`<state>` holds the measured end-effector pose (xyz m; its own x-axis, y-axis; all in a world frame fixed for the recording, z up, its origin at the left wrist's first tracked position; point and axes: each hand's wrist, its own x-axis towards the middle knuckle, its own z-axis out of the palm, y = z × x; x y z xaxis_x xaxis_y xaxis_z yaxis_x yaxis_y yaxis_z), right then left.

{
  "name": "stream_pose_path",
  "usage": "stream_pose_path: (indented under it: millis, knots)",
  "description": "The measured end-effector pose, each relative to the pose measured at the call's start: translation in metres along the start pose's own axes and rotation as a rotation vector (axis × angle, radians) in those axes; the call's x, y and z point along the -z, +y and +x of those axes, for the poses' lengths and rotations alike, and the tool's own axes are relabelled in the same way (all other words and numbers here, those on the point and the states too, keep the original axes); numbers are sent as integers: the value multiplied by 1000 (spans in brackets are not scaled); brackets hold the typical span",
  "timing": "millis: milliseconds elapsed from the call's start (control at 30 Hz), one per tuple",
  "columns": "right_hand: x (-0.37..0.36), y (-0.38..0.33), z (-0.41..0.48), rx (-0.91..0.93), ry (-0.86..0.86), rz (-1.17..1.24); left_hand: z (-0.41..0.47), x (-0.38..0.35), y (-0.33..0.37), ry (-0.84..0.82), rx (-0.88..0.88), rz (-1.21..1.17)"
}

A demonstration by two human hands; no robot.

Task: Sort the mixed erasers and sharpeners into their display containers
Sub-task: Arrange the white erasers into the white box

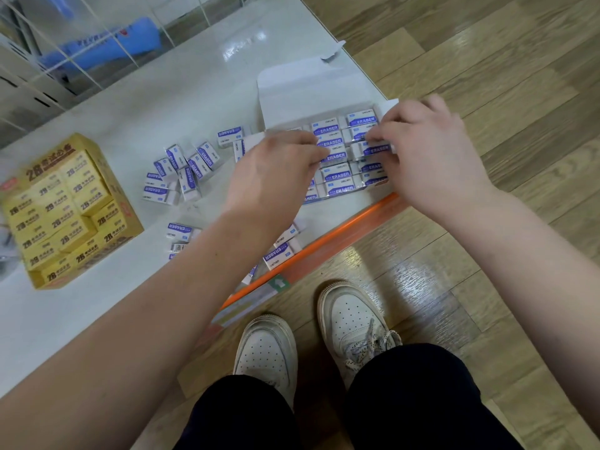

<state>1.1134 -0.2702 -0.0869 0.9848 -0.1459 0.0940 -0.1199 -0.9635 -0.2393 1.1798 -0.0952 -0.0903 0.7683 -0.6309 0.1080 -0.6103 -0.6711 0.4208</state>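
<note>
Two hands at work over one white box [292, 82]. The box is open, with its lid flap folded back so the rows can be reached. It sits at the near corner of the bench [181, 92], by the orange edge strip [328, 241].

Contents: packed rows of small rectangular blocks, white with purple-blue printed sleeves and a glossy wrap. They lie flat and label-up, apparently for display.

Right hand [428, 151]: fingers narrowed to a pinch on one eraser [376, 149], held level over the right-hand rows, probably to slot it into a gap.

Left hand [276, 170]: fingers bent down onto the middle row, likely steadying it. Whether they grip a piece cannot be told.

Loose erasers [181, 172]: a jumbled heap on the bench left of the white box, with more scattered near the edge, all unsorted.

Yellow box [65, 209]: card, filled with yellow "2B" blocks, well apart at the left and seemingly finished.

Sharpeners: none visible.
</note>
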Motion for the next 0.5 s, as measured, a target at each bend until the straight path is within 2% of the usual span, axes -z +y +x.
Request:
stream_pose_path:
  millis: [233,500]
  knots:
    - [1,-1,5,-52,8,-29,2,-1,-6,1,2,-20]
    - [-7,-4,4,-49,106,28,4,1,-4,-13,21,22]
